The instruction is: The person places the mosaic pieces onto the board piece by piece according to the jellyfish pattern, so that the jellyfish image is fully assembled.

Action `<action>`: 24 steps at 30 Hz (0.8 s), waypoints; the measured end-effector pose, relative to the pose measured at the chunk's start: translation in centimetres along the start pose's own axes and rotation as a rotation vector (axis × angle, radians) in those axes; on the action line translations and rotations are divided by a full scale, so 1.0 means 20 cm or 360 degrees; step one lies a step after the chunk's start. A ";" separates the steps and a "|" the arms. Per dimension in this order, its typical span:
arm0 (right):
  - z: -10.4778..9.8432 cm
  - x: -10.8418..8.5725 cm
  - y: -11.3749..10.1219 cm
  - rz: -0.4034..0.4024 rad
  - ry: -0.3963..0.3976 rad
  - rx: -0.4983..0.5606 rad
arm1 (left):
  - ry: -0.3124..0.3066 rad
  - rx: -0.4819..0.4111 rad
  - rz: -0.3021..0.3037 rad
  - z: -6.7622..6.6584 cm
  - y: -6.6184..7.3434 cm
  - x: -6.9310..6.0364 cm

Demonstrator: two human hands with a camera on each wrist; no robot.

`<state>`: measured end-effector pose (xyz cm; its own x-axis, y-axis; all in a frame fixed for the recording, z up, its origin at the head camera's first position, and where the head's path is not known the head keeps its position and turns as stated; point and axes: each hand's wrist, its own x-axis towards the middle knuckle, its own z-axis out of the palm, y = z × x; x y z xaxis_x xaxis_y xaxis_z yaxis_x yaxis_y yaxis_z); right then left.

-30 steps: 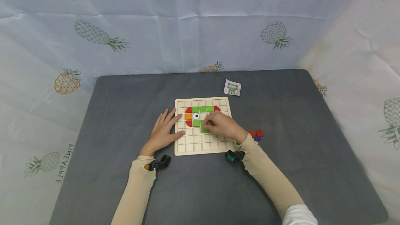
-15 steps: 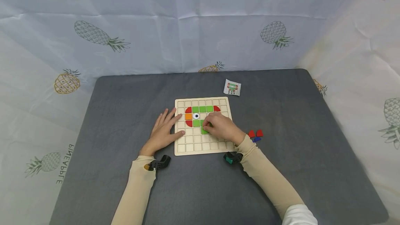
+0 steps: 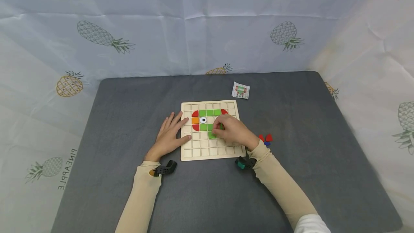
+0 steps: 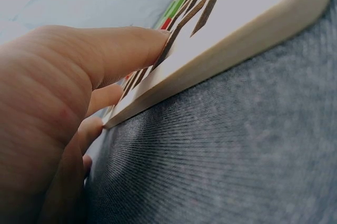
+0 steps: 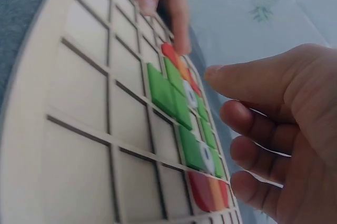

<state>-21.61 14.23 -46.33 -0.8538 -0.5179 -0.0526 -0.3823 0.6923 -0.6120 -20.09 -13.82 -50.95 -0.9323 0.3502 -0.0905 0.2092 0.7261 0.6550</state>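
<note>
A wooden grid board [image 3: 196,152] lies on the table, bearing green square tiles [image 3: 209,113], red rounded corner tiles [image 3: 195,127], an orange tile [image 3: 195,120] and a white eye tile [image 3: 203,120]. My left hand [image 3: 168,137] lies spread at the board's left edge, thumb and fingertips touching its rim. My right hand [image 3: 235,129] hovers over the board's right half, beside the lowest green tile [image 5: 160,90]. In the right wrist view its fingers are loosely bent, thumb apart from them, and nothing shows between. It hides part of the pattern in the head view.
Loose red pieces [image 3: 269,137] and a blue piece [image 3: 267,144] lie right of the board, partly behind my right wrist. A small pattern card [image 3: 240,90] lies beyond the board on the grey table [image 3: 145,96]. A pineapple-print cloth [image 3: 200,39] hangs behind.
My right hand has shifted slightly right, its fingertips drawing back from the lowest green tile, which stays on the board. My left hand has not moved.
</note>
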 end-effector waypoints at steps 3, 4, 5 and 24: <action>-0.06 -0.03 0.02 -0.0009 0.0028 0.0059 | -0.0002 0.0004 0.0001 0.00 0.00 0.00; -0.07 -0.04 0.03 -0.0007 0.0040 0.0070 | -0.0001 0.0004 0.0004 0.00 0.00 0.00; -0.09 -0.05 0.03 -0.0004 0.0056 0.0091 | -0.0002 0.0002 0.0006 0.00 0.00 0.00; -0.25 -0.25 0.19 0.0085 0.0340 0.0170 | -0.0012 0.0004 -0.0001 0.01 -0.01 0.00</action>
<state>-20.51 22.02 -44.55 -0.9316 -0.3559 0.0740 -0.3045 0.6529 -0.6935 -20.15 -13.80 -51.16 -0.9302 0.3542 -0.0962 0.2096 0.7278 0.6530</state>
